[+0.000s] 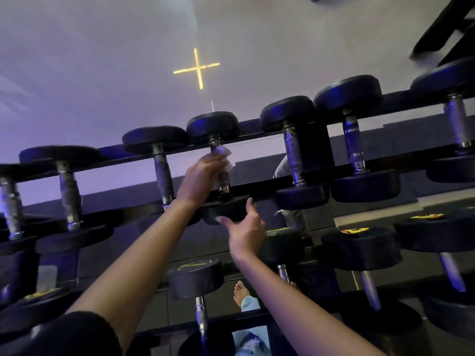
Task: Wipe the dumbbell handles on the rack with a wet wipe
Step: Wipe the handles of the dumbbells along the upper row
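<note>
left hand (203,176) wraps the wet wipe (226,156) round the handle (221,173); right hand (244,227) cups the dumbbell end (226,210), which might roll off.

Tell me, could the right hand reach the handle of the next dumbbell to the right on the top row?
Probably yes. The right hand grips only the near head of the dumbbell being wiped; the neighbouring handle is bare, with nothing in front of it.

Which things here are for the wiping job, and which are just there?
For the job: wet wipe, left hand gripping it, dumbbell handle, right hand holding the dumbbell head, rack.
Just there: yellow cross light, bare foot.
</note>
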